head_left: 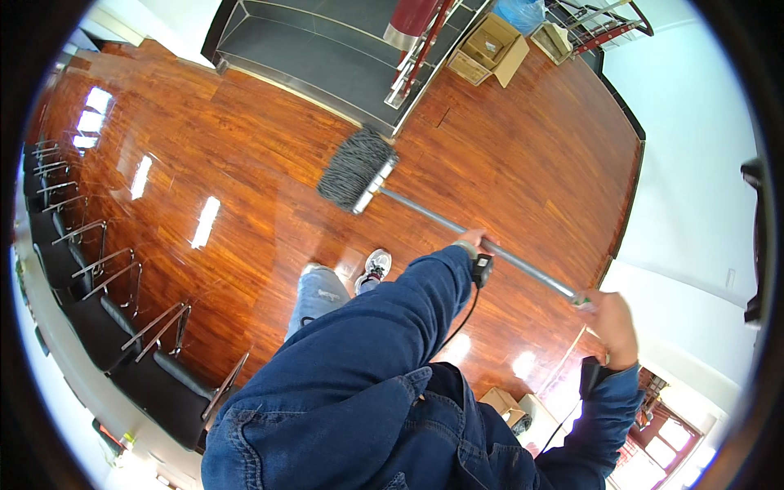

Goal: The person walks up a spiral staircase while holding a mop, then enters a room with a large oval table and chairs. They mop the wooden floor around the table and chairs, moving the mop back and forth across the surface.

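A mop with a shaggy dark grey head (pixel 353 167) rests on the glossy wooden floor beside the corner of a dark raised step. Its head is fixed to a pale metal bar, from which a grey pole (pixel 527 268) slants down to the right. My left hand (pixel 474 238) is closed round the middle of the pole. Around the pole's upper end wraps my right hand (pixel 612 320), slightly smeared by motion. Both my arms are in blue denim sleeves with a dark device at each wrist. My shoe (pixel 376 263) stands on the floor just below the mop head.
Dark tiled steps (pixel 310 49) rise at the top, with a red ladder (pixel 420 57) on them. An open cardboard box (pixel 488 49) and a metal frame stand beyond. Black chairs (pixel 102 331) line the left side; a white wall (pixel 694 163) bounds the right.
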Motion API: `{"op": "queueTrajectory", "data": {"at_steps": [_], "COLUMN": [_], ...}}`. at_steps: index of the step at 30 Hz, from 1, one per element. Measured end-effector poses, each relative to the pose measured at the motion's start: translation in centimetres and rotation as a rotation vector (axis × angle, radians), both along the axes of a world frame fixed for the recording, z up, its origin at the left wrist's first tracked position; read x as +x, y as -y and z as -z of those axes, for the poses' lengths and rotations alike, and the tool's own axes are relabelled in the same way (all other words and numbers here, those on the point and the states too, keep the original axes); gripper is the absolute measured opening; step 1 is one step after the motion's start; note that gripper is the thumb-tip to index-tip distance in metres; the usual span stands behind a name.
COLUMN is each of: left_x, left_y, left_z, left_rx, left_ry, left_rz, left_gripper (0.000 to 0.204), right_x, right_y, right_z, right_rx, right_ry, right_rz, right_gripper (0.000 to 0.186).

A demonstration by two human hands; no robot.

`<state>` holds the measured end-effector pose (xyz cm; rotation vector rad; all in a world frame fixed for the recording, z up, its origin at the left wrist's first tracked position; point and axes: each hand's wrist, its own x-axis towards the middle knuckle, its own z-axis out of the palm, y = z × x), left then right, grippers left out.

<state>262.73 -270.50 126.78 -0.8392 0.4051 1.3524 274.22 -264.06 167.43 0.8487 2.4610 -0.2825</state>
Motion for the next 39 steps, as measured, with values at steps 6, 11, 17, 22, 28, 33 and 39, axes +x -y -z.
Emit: {"op": "queueTrajectory", "data": {"at_steps": [6, 11, 17, 22, 28, 33, 39], "left_x": [0.2, -5.1, -13.7, -14.6, -6.7, 4.1, 18.7], "left_y": [0.2, 9.2, 24.8, 44.7, 56.5, 50.5, 26.3], "left_z": [-1.5, 0.2, 6.2, 10.5, 7.2, 8.6, 8.8], "left_rx": [-0.154, -0.102, -0.161, -0.496, -0.876, -0.854, -0.519], "left_ry": [0.381, 0.307, -0.044, -0.424, -0.467, -0.433, -0.370], "left_rz": [-0.350, -0.509, -0.696, -0.594, -0.483, -0.466, -0.429], "left_gripper": [0.014, 0.012, 0.010, 0.018, 0.041, 0.037, 0.070], "right_x": [-3.6, -8.9, -14.9, -14.5, -8.7, -0.7, 14.7], "right_y": [-0.3, 6.1, 15.4, 26.8, 34.4, 27.0, 11.5], "right_z": [-1.7, 1.0, 9.0, 22.2, 32.2, 31.3, 23.1], "right_rx": [0.221, 0.171, 0.031, -0.229, -0.398, -0.436, -0.228], "right_ry": [0.029, -0.044, -0.190, -0.060, -0.070, -0.071, -0.062], "right_rz": [-0.336, -0.490, -0.660, -0.645, -0.507, -0.404, -0.375], "right_gripper": [0.019, 0.019, 0.017, 0.026, 0.023, 0.027, 0.021]}}
